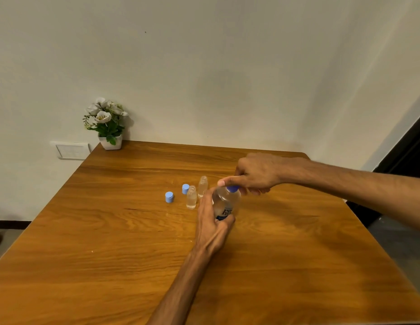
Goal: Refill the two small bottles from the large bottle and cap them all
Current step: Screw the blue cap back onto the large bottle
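The large clear bottle (226, 202) stands upright on the wooden table (110, 242), blue label low on its side. My left hand (212, 219) wraps around its body from the left. My right hand (253, 175) pinches its dark blue cap (233, 189) from above. Just left of it stand two small clear bottles, uncapped: one nearer (191, 197) and one behind (202, 186), both with clear liquid inside. Two light blue caps lie loose on the table, one (185, 189) beside the small bottles and one (169, 197) further left.
A small white pot of white flowers (108, 124) stands at the table's far left corner against the wall. A wall switch plate (71, 150) sits left of the table. A dark doorway (408, 158) is at the right.
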A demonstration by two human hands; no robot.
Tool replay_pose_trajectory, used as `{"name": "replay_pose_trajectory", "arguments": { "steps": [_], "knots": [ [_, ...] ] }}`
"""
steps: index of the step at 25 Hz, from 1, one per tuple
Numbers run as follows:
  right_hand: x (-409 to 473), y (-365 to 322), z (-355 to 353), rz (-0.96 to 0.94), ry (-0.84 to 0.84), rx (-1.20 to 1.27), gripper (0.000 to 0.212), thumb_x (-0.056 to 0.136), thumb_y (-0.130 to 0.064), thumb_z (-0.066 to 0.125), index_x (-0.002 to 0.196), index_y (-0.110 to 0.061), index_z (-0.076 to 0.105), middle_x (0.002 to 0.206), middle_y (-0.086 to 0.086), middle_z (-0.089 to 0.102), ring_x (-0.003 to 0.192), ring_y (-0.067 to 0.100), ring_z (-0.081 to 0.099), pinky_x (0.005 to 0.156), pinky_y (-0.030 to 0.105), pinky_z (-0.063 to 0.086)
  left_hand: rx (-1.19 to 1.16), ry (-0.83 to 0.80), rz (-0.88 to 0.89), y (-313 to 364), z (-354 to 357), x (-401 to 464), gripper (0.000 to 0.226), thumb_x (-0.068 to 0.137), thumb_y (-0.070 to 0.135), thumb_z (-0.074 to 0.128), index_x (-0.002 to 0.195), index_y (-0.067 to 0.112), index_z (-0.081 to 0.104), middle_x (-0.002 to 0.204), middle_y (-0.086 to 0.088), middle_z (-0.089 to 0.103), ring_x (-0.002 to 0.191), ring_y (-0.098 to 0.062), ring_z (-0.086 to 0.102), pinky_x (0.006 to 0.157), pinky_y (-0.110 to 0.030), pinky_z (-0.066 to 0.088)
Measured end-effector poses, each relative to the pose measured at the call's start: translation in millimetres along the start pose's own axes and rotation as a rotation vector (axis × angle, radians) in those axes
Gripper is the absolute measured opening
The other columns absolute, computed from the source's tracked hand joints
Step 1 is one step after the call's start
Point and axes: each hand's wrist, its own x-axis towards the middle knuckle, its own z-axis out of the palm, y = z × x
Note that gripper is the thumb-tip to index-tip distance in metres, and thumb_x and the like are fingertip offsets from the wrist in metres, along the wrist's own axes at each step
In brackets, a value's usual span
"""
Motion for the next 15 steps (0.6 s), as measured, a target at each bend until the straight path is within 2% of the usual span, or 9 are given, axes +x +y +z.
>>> {"name": "replay_pose_trajectory", "arguments": {
  "steps": [1, 3, 5, 7, 9, 11, 13, 15],
  "knots": [
    [0, 2, 1, 0.003, 0.045, 0.056, 0.071, 0.081, -0.079, 0.046, 0.093, -0.013, 0.072, 0.068, 0.003, 0.072, 0.051, 0.013, 0.065, 0.056, 0.024, 0.056, -0.001, 0.003, -0.008, 0, 0, 0, 0.078, 0.075, 0.027, 0.072, 0.135, 0.058, 0.035, 0.132, 0.023, 0.049, 0.122, -0.005, 0.052, 0.099, -0.045, 0.056],
    [-3, 3, 5, -0.053, 0.177, 0.179, 0.062, 0.076, -0.073, 0.057, 0.102, -0.018, 0.067, 0.071, -0.001, 0.073, 0.053, 0.01, 0.068, 0.055, 0.02, 0.055, 0.002, -0.002, -0.011, 2, 0, -1, 0.083, 0.075, 0.026, 0.072, 0.133, 0.069, 0.029, 0.131, 0.031, 0.045, 0.123, -0.001, 0.049, 0.101, -0.04, 0.054],
    [-6, 0, 11, -0.183, 0.342, 0.13, 0.046, 0.081, -0.063, 0.068, 0.101, -0.021, 0.07, 0.065, -0.007, 0.07, 0.053, 0.004, 0.067, 0.057, 0.016, 0.054, 0.01, 0.001, -0.004, 3, -1, -1, 0.089, 0.076, 0.023, 0.074, 0.127, 0.078, 0.026, 0.13, 0.039, 0.041, 0.124, 0.0, 0.049, 0.1, -0.038, 0.054],
    [-11, -1, 16, -0.27, 0.451, 0.007, 0.043, 0.084, -0.06, 0.07, 0.1, -0.02, 0.074, 0.068, -0.01, 0.07, 0.06, 0.003, 0.066, 0.063, 0.024, 0.058, -0.008, 0.025, 0.003, 2, -1, -1, 0.089, 0.076, 0.021, 0.073, 0.13, 0.075, 0.029, 0.134, 0.03, 0.049, 0.124, -0.006, 0.053, 0.1, -0.044, 0.056],
    [-17, -1, 19, -0.321, 0.444, -0.131, 0.044, 0.088, -0.056, 0.07, 0.109, -0.018, 0.073, 0.081, -0.004, 0.074, 0.071, 0.01, 0.069, 0.068, 0.031, 0.061, -0.032, 0.035, -0.002, 1, -1, -1, 0.089, 0.075, 0.02, 0.073, 0.132, 0.074, 0.03, 0.137, 0.015, 0.054, 0.125, -0.015, 0.057, 0.1, -0.048, 0.057],
    [-21, 2, 18, -0.328, 0.37, -0.22, 0.035, 0.095, -0.043, 0.069, 0.117, -0.016, 0.07, 0.088, -0.001, 0.074, 0.075, 0.012, 0.069, 0.07, 0.031, 0.062, -0.017, 0.017, -0.004, 1, -1, -1, 0.082, 0.075, 0.023, 0.072, 0.133, 0.066, 0.034, 0.134, 0.017, 0.052, 0.122, -0.013, 0.056, 0.098, -0.049, 0.057],
    [-21, 4, 15, -0.319, 0.313, -0.253, 0.031, 0.099, -0.04, 0.065, 0.117, -0.015, 0.068, 0.083, -0.005, 0.068, 0.067, 0.004, 0.06, 0.064, 0.022, 0.055, -0.003, -0.002, 0.007, 0, 1, -1, 0.075, 0.075, 0.024, 0.072, 0.136, 0.052, 0.039, 0.131, 0.02, 0.051, 0.12, -0.009, 0.055, 0.097, -0.049, 0.057],
    [-19, 2, 14, -0.306, 0.308, -0.303, 0.038, 0.101, -0.049, 0.056, 0.108, -0.014, 0.069, 0.075, -0.006, 0.061, 0.057, 0.0, 0.049, 0.055, 0.014, 0.04, 0.002, 0.0, 0.01, -1, 1, -1, 0.075, 0.075, 0.025, 0.072, 0.139, 0.048, 0.04, 0.132, 0.018, 0.052, 0.121, -0.009, 0.054, 0.098, -0.047, 0.057]
  ]
}}
